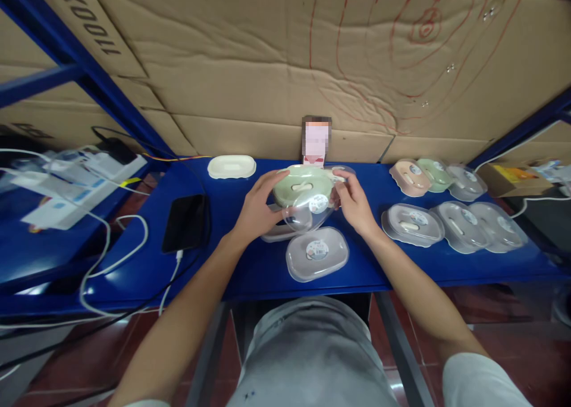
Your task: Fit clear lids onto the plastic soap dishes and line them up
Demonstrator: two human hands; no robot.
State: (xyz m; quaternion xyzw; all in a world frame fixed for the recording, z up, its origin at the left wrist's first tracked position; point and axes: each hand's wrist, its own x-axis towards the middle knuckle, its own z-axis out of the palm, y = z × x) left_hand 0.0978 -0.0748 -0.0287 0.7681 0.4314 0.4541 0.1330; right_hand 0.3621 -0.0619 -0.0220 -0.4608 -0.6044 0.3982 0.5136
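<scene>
Left hand [257, 207]: fingers curled round the left end of the green box [303, 187], gripping it. Right hand [354, 202]: fingers closed on the right end of the same box and on the clear lid [307, 207] tilted against its near side. Box held just above the blue shelf [250, 258], centre, far side; lid not yet seated flat, as far as can be judged.

Near it: one clear closed box [317, 253] on the shelf.
Right: seven more boxes [446, 207] laid in two rows.
Far left of centre: cream box [231, 166].
Left: phone [185, 222] on a white cable [111, 258].
</scene>
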